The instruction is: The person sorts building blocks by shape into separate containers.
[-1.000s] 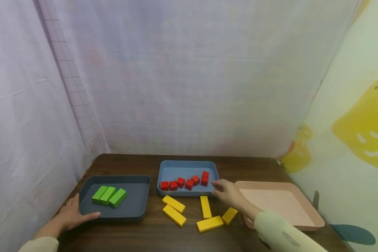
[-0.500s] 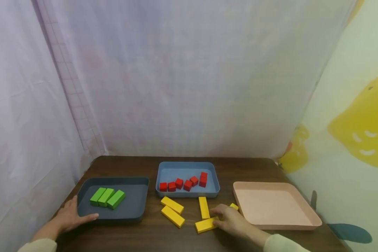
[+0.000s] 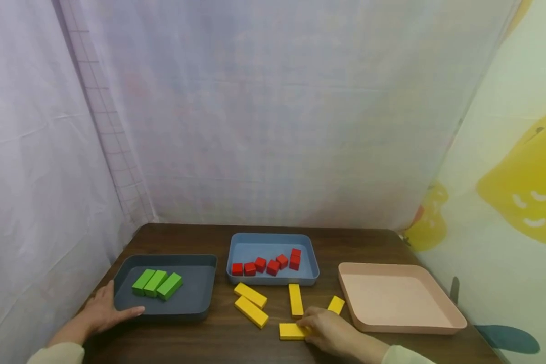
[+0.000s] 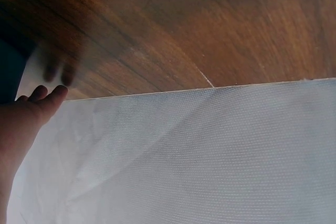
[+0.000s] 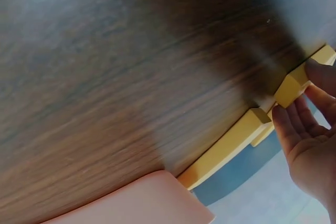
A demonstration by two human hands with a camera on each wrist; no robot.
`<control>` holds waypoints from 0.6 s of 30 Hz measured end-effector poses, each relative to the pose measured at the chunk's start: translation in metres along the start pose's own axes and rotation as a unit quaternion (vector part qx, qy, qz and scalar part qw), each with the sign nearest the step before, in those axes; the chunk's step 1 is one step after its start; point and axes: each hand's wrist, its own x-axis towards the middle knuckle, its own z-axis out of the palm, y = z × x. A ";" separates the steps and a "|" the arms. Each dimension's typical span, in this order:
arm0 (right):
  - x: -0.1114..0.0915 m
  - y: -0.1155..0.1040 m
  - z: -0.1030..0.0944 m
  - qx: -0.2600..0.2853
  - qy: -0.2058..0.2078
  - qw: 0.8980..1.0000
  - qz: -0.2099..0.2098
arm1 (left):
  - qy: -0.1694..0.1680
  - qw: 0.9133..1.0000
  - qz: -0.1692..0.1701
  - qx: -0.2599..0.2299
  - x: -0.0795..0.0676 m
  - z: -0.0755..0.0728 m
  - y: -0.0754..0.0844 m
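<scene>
My right hand (image 3: 331, 331) pinches a yellow rectangular block (image 3: 289, 331) at its right end, low over the table; in the right wrist view the thumb presses one side of this yellow block (image 5: 290, 92) and the fingers the other. Other yellow blocks lie close by: one upright in the view (image 3: 296, 300), one to the right (image 3: 336, 305), and a pair to the left (image 3: 252, 311). My left hand (image 3: 101, 309) spreads at the near left corner of a dark grey tray (image 3: 193, 298), thumb along its front edge. Three green blocks (image 3: 156, 283) lie in that tray.
A blue tray (image 3: 250, 242) with several red cubes (image 3: 273, 267) stands at the back middle of the brown wooden table (image 3: 200, 344). To the right is a pink tray (image 3: 396, 296) with nothing in it. Hanging cloth (image 3: 273, 126) encloses the table behind and at the sides.
My right hand has come from the blue tray's right edge down to the front yellow block and grips it. That block has turned from slanted to level in the view. The left hand stays put.
</scene>
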 end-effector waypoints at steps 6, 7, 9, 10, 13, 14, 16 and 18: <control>0.000 0.003 0.004 0.006 0.009 1.000 0.000 | -0.001 1.000 0.003 0.003 0.002 0.001 -0.001; -0.001 0.002 0.004 0.012 0.006 1.000 0.007 | -0.001 1.000 0.002 0.003 0.002 0.001 -0.001; -0.001 0.001 0.004 0.023 0.001 1.000 0.019 | -0.002 1.000 -0.001 0.002 0.002 0.001 -0.001; -0.001 -0.001 0.002 0.029 0.000 0.999 0.023 | -0.002 1.000 -0.002 0.002 0.002 0.002 -0.001; -0.002 -0.009 -0.007 0.041 0.019 0.999 0.023 | -0.004 1.000 -0.007 0.001 0.002 0.002 -0.001; -0.002 -0.011 -0.012 0.040 0.034 0.998 0.019 | -0.005 1.000 -0.008 0.000 0.002 0.002 -0.001; -0.004 -0.016 -0.024 0.032 0.076 0.997 0.014 | -0.005 1.000 -0.007 0.000 0.002 0.001 -0.001; -0.007 -0.018 -0.038 0.028 0.117 0.992 0.025 | -0.003 1.000 -0.005 -0.001 0.002 0.001 -0.001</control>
